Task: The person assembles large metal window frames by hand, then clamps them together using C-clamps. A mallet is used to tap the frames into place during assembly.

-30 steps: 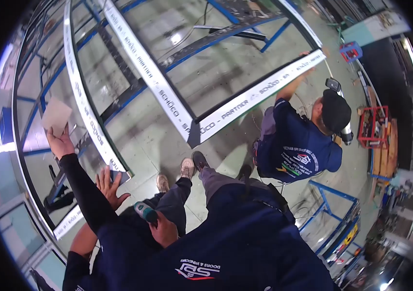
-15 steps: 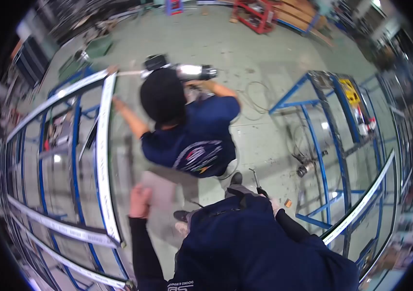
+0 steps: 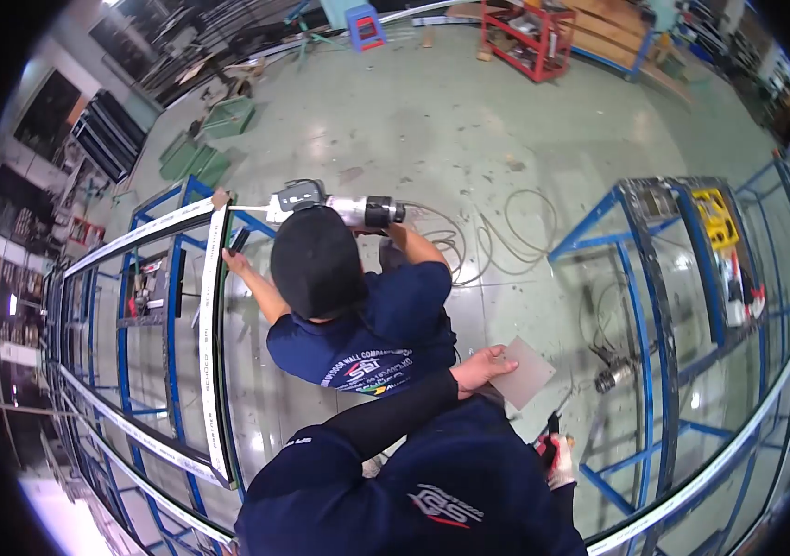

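My left hand is closed on the edge of a thin, square, light-grey plate, with my left arm reaching across my body. Lower to the right, my gloved right hand grips a tool with a black and red handle and a thin metal shaft pointing up. In front of me a co-worker in a dark cap and blue shirt holds a large power tool level at the corner of a white-taped frame. The co-worker's left hand is beside that frame.
Blue metal stands are on the right, with a yellow case on top. Another power tool hangs or lies beside them. Cables coil on the floor. Farther back are green bins, a blue stool and a red cart.
My left hand has swung from the left to the right across my body with the plate. My right hand, still holding its tool, is lower and farther right. The view has shifted.
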`<act>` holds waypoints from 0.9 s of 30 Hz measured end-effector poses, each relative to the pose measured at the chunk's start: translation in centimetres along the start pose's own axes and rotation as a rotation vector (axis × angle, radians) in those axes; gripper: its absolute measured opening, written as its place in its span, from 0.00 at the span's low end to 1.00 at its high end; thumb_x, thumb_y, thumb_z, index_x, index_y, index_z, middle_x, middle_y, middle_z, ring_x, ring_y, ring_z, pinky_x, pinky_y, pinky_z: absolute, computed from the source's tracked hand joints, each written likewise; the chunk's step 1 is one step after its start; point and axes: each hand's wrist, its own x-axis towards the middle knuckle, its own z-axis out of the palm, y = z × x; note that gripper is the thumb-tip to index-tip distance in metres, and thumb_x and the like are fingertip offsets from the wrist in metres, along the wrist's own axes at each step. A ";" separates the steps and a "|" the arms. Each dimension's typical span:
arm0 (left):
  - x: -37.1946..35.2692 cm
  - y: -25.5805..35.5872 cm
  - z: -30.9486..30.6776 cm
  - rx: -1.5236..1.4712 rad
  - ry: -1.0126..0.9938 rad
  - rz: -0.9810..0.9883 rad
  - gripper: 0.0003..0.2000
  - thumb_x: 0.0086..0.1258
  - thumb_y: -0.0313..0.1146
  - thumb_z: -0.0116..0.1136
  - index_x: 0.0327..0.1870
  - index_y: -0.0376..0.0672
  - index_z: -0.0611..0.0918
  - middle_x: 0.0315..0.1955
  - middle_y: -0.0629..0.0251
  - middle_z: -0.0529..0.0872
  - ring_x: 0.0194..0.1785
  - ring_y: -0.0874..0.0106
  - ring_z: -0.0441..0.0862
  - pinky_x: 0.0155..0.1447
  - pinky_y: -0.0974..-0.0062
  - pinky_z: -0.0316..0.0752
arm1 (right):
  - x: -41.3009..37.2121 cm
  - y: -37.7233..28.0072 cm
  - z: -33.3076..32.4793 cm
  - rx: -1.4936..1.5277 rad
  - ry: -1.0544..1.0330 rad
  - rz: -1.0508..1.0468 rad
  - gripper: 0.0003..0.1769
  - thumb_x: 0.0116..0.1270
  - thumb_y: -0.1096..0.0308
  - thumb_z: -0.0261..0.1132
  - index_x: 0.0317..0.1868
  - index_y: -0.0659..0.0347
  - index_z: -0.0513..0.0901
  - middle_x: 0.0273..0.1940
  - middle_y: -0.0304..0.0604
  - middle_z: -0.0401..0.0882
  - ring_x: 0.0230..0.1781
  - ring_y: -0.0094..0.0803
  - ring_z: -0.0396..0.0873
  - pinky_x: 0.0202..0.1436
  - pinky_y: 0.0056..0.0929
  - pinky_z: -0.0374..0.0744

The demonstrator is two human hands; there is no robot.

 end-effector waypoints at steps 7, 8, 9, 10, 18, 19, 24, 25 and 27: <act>14.1 6.8 3.8 -0.002 0.014 -0.030 0.29 0.76 0.43 0.65 0.71 0.41 0.70 0.57 0.66 0.84 0.60 0.73 0.81 0.63 0.63 0.77 | 5.5 -8.2 2.1 -0.164 0.202 -0.036 0.19 0.68 0.53 0.67 0.41 0.63 0.85 0.24 0.37 0.78 0.20 0.26 0.74 0.25 0.29 0.72; 17.3 7.2 4.5 -0.050 -0.076 0.003 0.29 0.75 0.43 0.66 0.71 0.41 0.70 0.57 0.67 0.84 0.60 0.73 0.81 0.64 0.64 0.76 | 7.4 -10.1 3.3 -0.190 0.215 -0.036 0.19 0.68 0.52 0.67 0.41 0.63 0.85 0.24 0.37 0.78 0.21 0.26 0.74 0.25 0.29 0.72; 20.6 7.6 4.9 -0.098 -0.160 0.045 0.29 0.75 0.44 0.66 0.71 0.42 0.71 0.57 0.68 0.84 0.61 0.74 0.80 0.64 0.65 0.76 | 9.3 -12.1 4.5 -0.218 0.225 -0.032 0.19 0.69 0.52 0.67 0.41 0.63 0.85 0.25 0.37 0.78 0.21 0.26 0.74 0.25 0.29 0.72; 23.0 9.0 4.5 -0.146 -0.238 0.087 0.29 0.75 0.44 0.66 0.71 0.42 0.71 0.58 0.68 0.84 0.61 0.74 0.80 0.65 0.66 0.75 | 11.3 -14.1 6.0 -0.252 0.232 -0.026 0.19 0.69 0.52 0.67 0.41 0.63 0.85 0.25 0.37 0.78 0.21 0.26 0.74 0.25 0.29 0.72; 27.2 29.0 -2.6 -0.150 -0.082 0.268 0.26 0.75 0.39 0.66 0.70 0.42 0.72 0.60 0.69 0.83 0.63 0.75 0.79 0.69 0.71 0.71 | 26.1 -31.3 20.3 -0.522 0.146 -0.057 0.21 0.69 0.51 0.67 0.43 0.63 0.83 0.27 0.37 0.78 0.22 0.26 0.74 0.25 0.29 0.73; 27.9 30.2 -4.3 -0.190 -0.008 0.305 0.27 0.75 0.39 0.66 0.71 0.42 0.71 0.61 0.68 0.82 0.64 0.75 0.78 0.69 0.71 0.71 | 27.9 -33.0 22.3 -0.548 0.122 -0.070 0.21 0.69 0.50 0.67 0.43 0.63 0.83 0.27 0.37 0.78 0.22 0.26 0.74 0.25 0.29 0.73; 26.3 37.5 -10.5 -0.364 0.129 0.456 0.28 0.77 0.39 0.64 0.73 0.43 0.68 0.63 0.67 0.80 0.67 0.73 0.76 0.71 0.69 0.70 | 36.4 -40.3 32.3 -0.705 -0.008 -0.102 0.21 0.70 0.50 0.67 0.44 0.63 0.82 0.28 0.37 0.78 0.22 0.26 0.74 0.26 0.29 0.73; 26.0 38.7 -11.5 -0.385 0.183 0.461 0.26 0.78 0.39 0.63 0.72 0.43 0.68 0.63 0.67 0.80 0.67 0.72 0.77 0.71 0.69 0.70 | 37.9 -41.9 34.1 -0.737 -0.035 -0.094 0.22 0.70 0.49 0.67 0.44 0.63 0.82 0.28 0.38 0.78 0.22 0.26 0.74 0.26 0.30 0.73; 25.9 40.7 -13.3 -0.434 0.252 0.513 0.26 0.78 0.38 0.63 0.72 0.44 0.69 0.63 0.67 0.80 0.66 0.72 0.77 0.71 0.69 0.70 | 41.0 -44.1 37.6 -0.812 -0.076 -0.082 0.22 0.70 0.49 0.67 0.45 0.63 0.82 0.29 0.38 0.78 0.22 0.26 0.75 0.26 0.30 0.74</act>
